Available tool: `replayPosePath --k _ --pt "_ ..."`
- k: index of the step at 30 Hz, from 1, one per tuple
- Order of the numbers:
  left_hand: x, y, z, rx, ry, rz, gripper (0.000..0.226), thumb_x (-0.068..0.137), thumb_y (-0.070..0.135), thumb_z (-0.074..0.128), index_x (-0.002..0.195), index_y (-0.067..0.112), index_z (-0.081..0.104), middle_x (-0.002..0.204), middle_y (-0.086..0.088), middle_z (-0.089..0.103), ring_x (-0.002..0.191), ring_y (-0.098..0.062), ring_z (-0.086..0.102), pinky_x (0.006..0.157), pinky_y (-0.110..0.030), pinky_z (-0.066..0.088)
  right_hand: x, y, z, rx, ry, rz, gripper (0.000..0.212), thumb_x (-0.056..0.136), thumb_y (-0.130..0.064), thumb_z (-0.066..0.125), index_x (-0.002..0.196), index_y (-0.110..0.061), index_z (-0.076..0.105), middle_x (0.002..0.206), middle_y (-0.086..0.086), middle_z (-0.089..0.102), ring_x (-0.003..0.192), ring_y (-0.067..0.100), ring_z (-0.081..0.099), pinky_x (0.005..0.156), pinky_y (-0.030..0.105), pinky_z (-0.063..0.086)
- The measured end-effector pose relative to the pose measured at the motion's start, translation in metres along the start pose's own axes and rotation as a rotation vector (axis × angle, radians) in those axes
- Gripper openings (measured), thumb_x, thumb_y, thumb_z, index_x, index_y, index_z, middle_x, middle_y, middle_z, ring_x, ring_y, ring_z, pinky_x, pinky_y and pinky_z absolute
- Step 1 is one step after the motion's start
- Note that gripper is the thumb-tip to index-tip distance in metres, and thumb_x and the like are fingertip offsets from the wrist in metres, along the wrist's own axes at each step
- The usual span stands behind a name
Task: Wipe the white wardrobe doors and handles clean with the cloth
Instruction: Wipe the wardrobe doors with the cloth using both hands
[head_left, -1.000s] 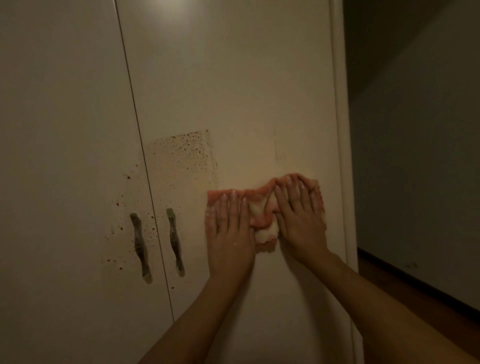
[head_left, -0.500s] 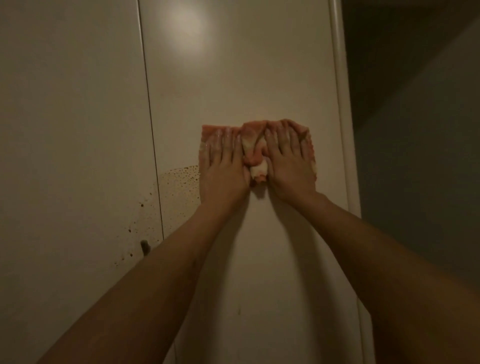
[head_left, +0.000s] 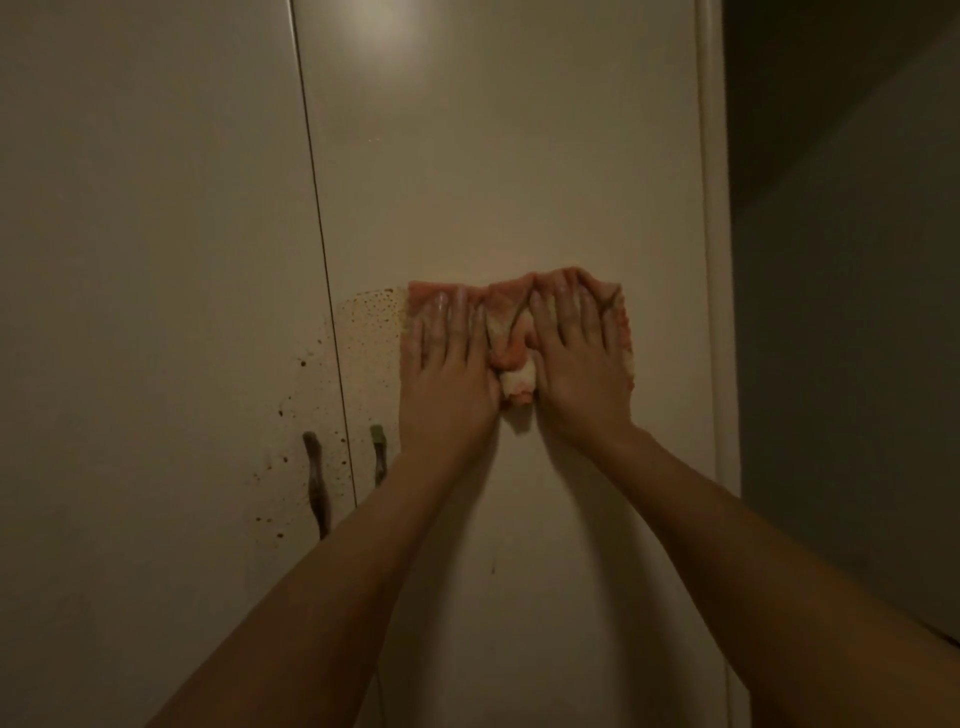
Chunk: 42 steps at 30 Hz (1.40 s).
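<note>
- I see both hands flat on the pink cloth (head_left: 508, 312), which lies bunched against the right door (head_left: 493, 156), beside its right edge.
- The left hand (head_left: 447, 364) presses with straight fingers kept close together. The right hand (head_left: 582, 364) does the same, with its fingertips at the upper edge of the cloth.
- I judge the step in hand is wiping the right door panel, and much work is left.
- Brown speckles (head_left: 366, 332) lie just beside the cloth on its left and cross the seam onto the left door (head_left: 156, 208).
- The left handle (head_left: 316, 488) and right handle (head_left: 379, 452) below look stained, though the light is dim.
- The next move, I think, is to slide the cloth left over the speckles with firm pressure, then go down to the handles.
</note>
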<state>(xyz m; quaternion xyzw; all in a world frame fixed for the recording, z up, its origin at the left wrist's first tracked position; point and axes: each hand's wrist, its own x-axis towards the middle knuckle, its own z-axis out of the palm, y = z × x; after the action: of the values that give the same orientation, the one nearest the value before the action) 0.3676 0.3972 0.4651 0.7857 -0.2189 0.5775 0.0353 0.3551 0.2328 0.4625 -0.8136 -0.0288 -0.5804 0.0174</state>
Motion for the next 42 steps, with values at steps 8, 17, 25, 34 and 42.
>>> replayPosePath --k 8,17,25,34,42 --pt "-0.109 0.016 0.023 -0.03 -0.187 0.015 0.071 0.093 0.033 0.026 0.154 0.007 0.001 0.161 -0.019 -0.001 0.149 -0.035 -0.006 0.121 -0.053 0.009 -0.116 -0.01 0.033 -0.05 -0.079 -0.034 0.063 0.101 -0.033 0.032 0.158 -0.02 0.009 0.165 0.007 0.01 0.153 0.028 0.011 0.122 0.048 0.008" --pt "-0.202 0.025 0.042 -0.011 -0.315 0.068 0.073 0.089 0.029 0.039 0.154 0.009 0.014 0.162 -0.016 0.012 0.15 -0.032 0.005 0.118 -0.051 0.013 -0.213 -0.014 0.059 -0.095 -0.155 -0.068 0.066 0.096 -0.03 0.037 0.158 -0.016 0.018 0.163 0.01 0.02 0.148 0.033 0.025 0.121 0.05 0.012" --pt "-0.221 0.031 0.044 -0.03 -0.411 0.049 0.071 0.083 0.026 0.038 0.152 0.011 0.025 0.159 -0.014 0.023 0.148 -0.031 0.016 0.116 -0.05 0.015 -0.237 -0.017 0.063 -0.124 -0.201 -0.052 0.067 0.092 -0.031 0.04 0.156 -0.015 0.027 0.165 0.008 0.014 0.149 0.032 0.023 0.12 0.05 0.014" --pt "-0.138 0.02 0.027 -0.006 -0.398 0.063 0.093 0.085 0.052 0.047 0.155 0.011 0.002 0.163 -0.014 -0.001 0.15 -0.031 -0.005 0.119 -0.05 0.004 -0.151 -0.021 0.039 -0.094 -0.134 -0.045 0.076 0.087 -0.03 0.044 0.157 -0.013 0.019 0.164 0.01 0.017 0.15 0.033 0.016 0.118 0.056 0.019" --pt "-0.01 -0.011 -0.018 0.02 -0.214 0.041 0.075 0.092 0.044 0.022 0.154 0.014 -0.009 0.162 -0.008 -0.014 0.148 -0.026 -0.017 0.121 -0.046 -0.008 -0.014 -0.025 0.004 -0.074 -0.048 -0.004 0.09 0.088 -0.033 0.064 0.159 -0.015 0.011 0.165 0.012 0.016 0.151 0.032 0.012 0.12 0.05 0.007"
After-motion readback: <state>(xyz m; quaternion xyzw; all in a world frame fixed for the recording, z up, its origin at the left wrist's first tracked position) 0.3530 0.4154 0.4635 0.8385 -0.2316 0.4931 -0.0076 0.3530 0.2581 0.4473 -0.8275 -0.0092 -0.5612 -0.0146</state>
